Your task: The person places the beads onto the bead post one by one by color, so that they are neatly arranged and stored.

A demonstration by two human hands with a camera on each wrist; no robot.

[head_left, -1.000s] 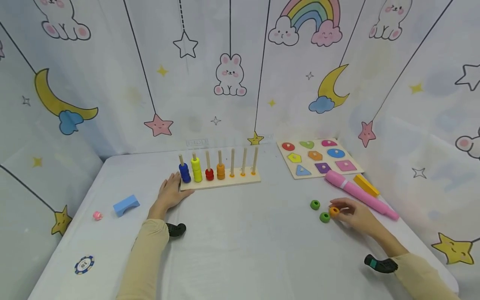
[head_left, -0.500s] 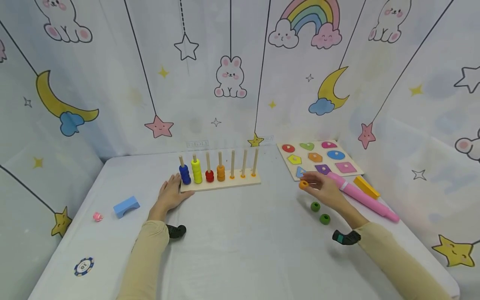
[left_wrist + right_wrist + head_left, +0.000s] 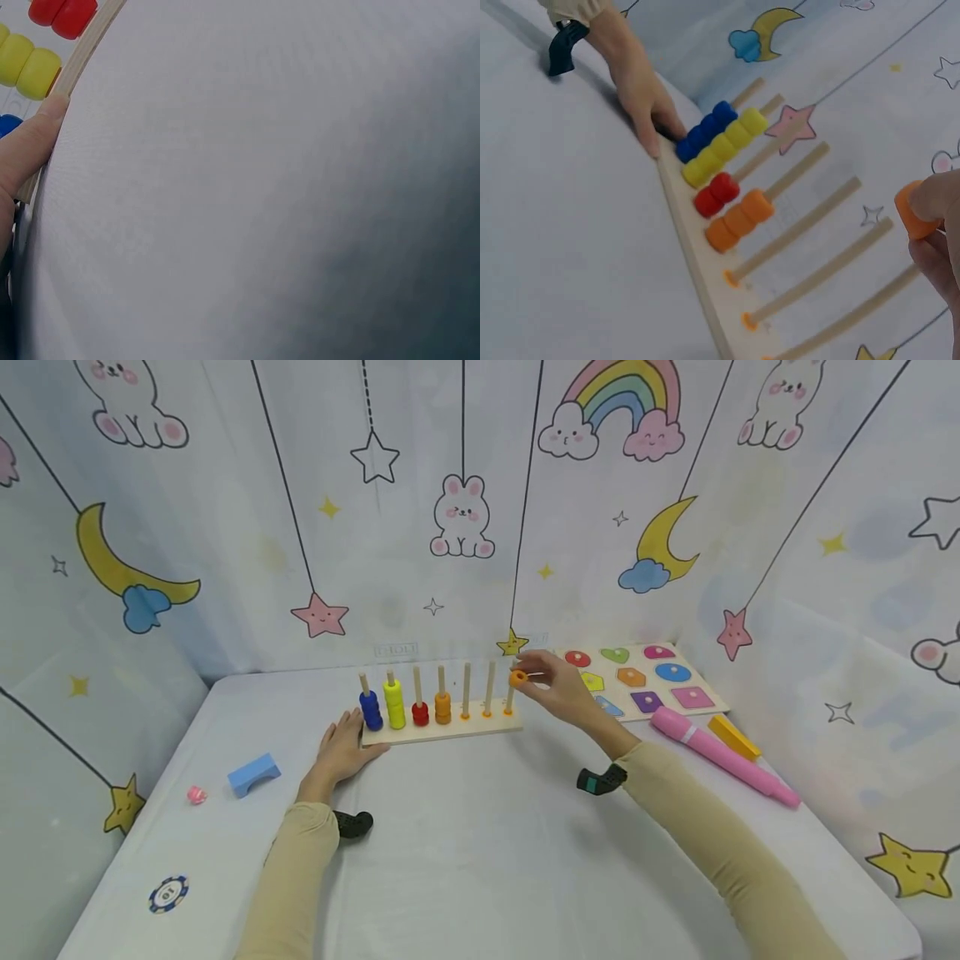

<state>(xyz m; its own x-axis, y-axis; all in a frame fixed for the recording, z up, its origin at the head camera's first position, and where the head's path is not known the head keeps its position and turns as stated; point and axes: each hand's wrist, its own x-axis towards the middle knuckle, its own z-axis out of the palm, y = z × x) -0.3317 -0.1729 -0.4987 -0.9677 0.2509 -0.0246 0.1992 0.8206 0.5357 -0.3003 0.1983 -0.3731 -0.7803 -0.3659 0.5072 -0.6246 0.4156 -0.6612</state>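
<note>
My right hand (image 3: 558, 689) pinches an orange bead (image 3: 517, 678) between thumb and fingertips. The bead overlaps the rightmost peg of the wooden peg board (image 3: 480, 727); whether it sits on the peg I cannot tell. Blue beads (image 3: 706, 133), yellow beads (image 3: 725, 148), red beads (image 3: 717, 195) and orange beads (image 3: 739, 220) are threaded on the pegs toward the left. The three pegs at the right bear no beads below the held one. My left hand (image 3: 345, 750) rests against the board's left end, fingers extended, its thumb (image 3: 34, 142) along the front edge.
A shape puzzle (image 3: 637, 681) lies at the back right, beside a pink marker-shaped stick (image 3: 723, 756) and a yellow block (image 3: 733, 737). On the left are a blue arched block (image 3: 253, 774), a small pink piece (image 3: 197, 795) and a poker chip (image 3: 168, 894).
My right hand has lifted the orange bead off the tabletop and carried it left to the rightmost peg. Its sleeve now hides the two green beads. My left hand has stayed put.
</note>
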